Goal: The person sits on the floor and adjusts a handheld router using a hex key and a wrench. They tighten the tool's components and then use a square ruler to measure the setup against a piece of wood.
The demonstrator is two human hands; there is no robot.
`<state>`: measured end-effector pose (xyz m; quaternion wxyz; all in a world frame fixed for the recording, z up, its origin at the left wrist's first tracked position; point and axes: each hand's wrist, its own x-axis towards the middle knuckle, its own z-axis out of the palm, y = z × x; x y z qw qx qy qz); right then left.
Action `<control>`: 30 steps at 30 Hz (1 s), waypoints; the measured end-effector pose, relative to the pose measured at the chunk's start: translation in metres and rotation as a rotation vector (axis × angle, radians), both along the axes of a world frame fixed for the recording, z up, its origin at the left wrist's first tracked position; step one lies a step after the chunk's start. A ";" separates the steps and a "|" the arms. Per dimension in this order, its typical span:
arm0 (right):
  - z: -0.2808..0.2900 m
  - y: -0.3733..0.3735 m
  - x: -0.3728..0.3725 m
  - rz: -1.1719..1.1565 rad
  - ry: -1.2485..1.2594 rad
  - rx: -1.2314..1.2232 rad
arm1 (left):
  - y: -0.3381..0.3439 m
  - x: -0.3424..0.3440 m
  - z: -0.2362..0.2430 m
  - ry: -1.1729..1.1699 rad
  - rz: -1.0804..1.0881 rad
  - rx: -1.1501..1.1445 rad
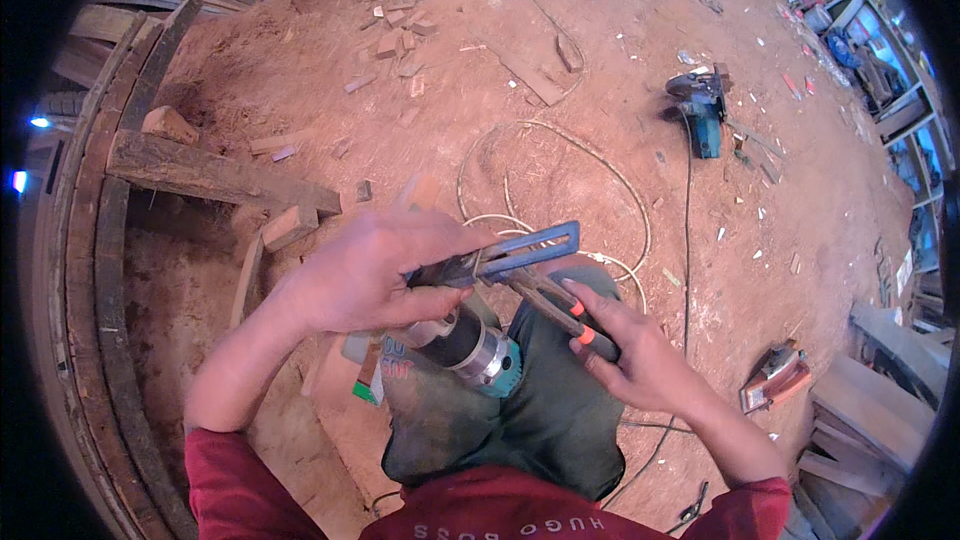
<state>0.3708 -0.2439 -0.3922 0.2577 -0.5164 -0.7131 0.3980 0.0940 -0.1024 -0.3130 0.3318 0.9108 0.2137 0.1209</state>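
Over a sawdust floor [300,70], the left hand [365,275] grips a drill [470,350]; right hand [625,350] fingers pinch blue-handled pliers [520,260] at its chuck

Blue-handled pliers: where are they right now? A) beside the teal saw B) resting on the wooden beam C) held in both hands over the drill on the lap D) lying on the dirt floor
C: the left hand and right hand both grip the blue-handled pliers just above the drill on the lap.

Blue-handled pliers [520,265], teal drill [470,350]
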 end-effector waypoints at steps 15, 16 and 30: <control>-0.004 0.006 -0.021 -0.139 -0.082 0.049 | 0.001 -0.002 -0.006 -0.068 -0.003 -0.001; -0.004 0.007 -0.021 -0.129 -0.085 0.041 | 0.001 -0.002 -0.006 -0.057 0.001 -0.012; 0.004 0.022 -0.015 0.012 -0.018 -0.074 | 0.002 -0.007 -0.008 -0.085 0.001 -0.030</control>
